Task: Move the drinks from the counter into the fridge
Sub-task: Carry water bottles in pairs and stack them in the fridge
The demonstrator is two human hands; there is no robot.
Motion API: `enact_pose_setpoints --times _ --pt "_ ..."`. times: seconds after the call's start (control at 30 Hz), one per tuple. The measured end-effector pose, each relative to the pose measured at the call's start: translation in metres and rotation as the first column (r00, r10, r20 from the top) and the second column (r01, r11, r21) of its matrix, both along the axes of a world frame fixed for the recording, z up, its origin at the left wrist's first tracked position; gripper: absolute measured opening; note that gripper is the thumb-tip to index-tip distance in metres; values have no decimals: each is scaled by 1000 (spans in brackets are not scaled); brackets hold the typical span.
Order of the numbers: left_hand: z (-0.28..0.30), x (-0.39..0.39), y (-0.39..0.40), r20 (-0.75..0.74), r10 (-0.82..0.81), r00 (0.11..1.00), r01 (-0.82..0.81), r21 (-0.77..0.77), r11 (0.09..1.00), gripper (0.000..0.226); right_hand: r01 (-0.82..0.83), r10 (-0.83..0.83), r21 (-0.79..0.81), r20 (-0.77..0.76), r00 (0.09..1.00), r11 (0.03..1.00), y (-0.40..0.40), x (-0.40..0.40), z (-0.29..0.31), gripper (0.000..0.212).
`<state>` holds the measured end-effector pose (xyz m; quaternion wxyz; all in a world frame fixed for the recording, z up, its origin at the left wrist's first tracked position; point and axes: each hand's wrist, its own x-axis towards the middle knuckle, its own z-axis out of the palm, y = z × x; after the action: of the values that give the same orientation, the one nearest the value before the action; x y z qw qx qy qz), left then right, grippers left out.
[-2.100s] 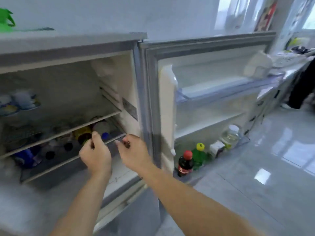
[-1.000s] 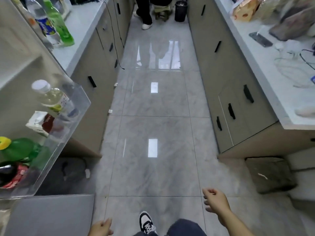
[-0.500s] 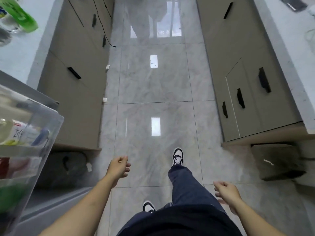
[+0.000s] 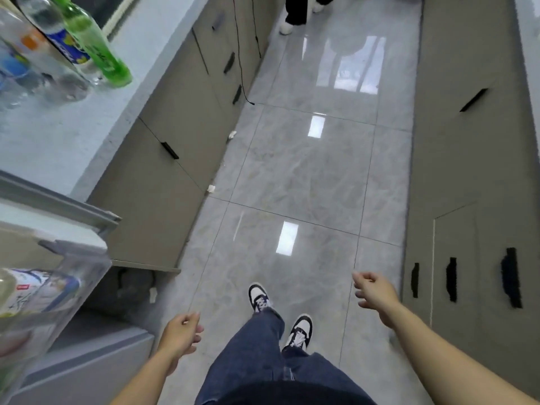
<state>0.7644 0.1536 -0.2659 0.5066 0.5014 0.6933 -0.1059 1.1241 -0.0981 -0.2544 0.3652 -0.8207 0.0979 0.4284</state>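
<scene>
Several drink bottles stand on the pale counter (image 4: 52,133) at the upper left: a green bottle (image 4: 96,45), a clear bottle with a blue and yellow label (image 4: 62,43) and blurred clear ones (image 4: 26,71) nearer the corner. The open fridge door's clear bin (image 4: 79,276) at the lower left holds a labelled bottle (image 4: 32,290). My left hand (image 4: 181,337) hangs low over the floor, fingers loosely curled, holding nothing. My right hand (image 4: 375,292) is out to the right, fingers apart and empty. Both hands are far from the bottles.
A grey tiled aisle (image 4: 306,176) runs between two rows of beige cabinets (image 4: 175,135) with black handles. My legs and black-and-white shoes (image 4: 260,296) are below centre. Another person's legs (image 4: 295,13) stand at the far end. A black cord (image 4: 242,68) hangs down the left cabinets.
I have turned from the fridge interior to face down the aisle and stepped forward. Both hands dropped away from the fridge shelf, empty. The counter bottles have come nearer at upper left.
</scene>
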Motion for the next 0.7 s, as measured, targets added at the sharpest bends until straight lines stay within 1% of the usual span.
enact_pose_setpoints --times 0.23,0.33,0.43,0.53,0.7 --pt "-15 12 34 -32 223 974 -223 -13 975 24 -212 212 51 17 977 976 122 78 -2 16" --pt "-20 22 53 -60 297 953 -299 -17 954 26 -289 289 14 21 957 957 159 100 -4 19" --pt "-21 43 77 -72 359 931 -363 -48 931 30 -363 365 -72 19 931 929 183 120 1 22" --pt "-13 76 117 -27 399 916 -400 -65 914 31 -418 424 -146 10 905 896 209 138 3 22" --pt "3 125 189 107 451 886 -452 -20 892 30 -482 490 -225 -23 871 847 260 168 3 22"
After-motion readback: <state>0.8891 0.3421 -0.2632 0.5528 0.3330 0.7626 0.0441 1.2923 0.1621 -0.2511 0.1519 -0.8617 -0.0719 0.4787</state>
